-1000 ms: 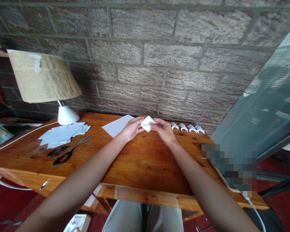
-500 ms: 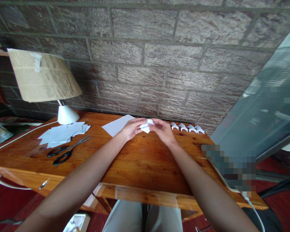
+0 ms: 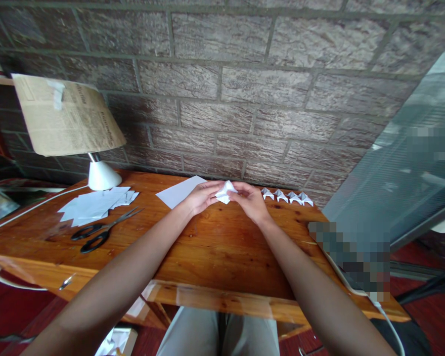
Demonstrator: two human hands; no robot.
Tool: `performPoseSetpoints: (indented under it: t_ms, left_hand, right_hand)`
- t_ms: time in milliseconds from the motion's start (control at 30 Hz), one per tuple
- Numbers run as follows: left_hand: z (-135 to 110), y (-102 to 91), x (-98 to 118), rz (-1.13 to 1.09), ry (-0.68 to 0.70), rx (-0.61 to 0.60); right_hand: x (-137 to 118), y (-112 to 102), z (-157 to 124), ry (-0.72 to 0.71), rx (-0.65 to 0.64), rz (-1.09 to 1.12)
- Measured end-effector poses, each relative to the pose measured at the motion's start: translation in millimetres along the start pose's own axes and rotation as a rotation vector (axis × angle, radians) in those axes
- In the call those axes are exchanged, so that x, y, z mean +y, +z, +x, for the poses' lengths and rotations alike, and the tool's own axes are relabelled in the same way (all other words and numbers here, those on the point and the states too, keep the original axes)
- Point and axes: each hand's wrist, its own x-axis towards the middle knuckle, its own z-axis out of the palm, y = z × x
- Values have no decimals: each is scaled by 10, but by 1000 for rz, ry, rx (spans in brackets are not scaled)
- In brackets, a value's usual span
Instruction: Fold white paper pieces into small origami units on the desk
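A small piece of folded white paper (image 3: 226,193) is held above the far half of the wooden desk (image 3: 222,252). My left hand (image 3: 203,197) grips its left side, and my right hand (image 3: 251,200) pinches its right side with thumb and fingers. A pointed peak stands up between the two hands. Behind my left hand lies a flat white sheet (image 3: 180,192). To the right of my right hand, several folded paper pieces (image 3: 289,197) with pointed tips stand in a row near the wall.
Scissors (image 3: 106,230) with black handles lie on the left, beside a pile of white paper pieces (image 3: 96,205). A lamp (image 3: 103,173) with a newspaper shade stands behind them. A blurred-out device (image 3: 348,262) with a white cable rests at the right edge. The brick wall (image 3: 241,123) borders the desk.
The folded paper between my hands has changed shape slightly; its top now rises to a clearer point. Both hands stay in nearly the same place.
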Motion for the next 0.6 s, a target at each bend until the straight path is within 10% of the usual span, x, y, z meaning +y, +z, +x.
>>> performPoseSetpoints:
  t_ms: [600]
  left_hand:
    - [34,28,-78,150,151,85]
  right_hand:
    - [4,-12,4,-28,-43,-17]
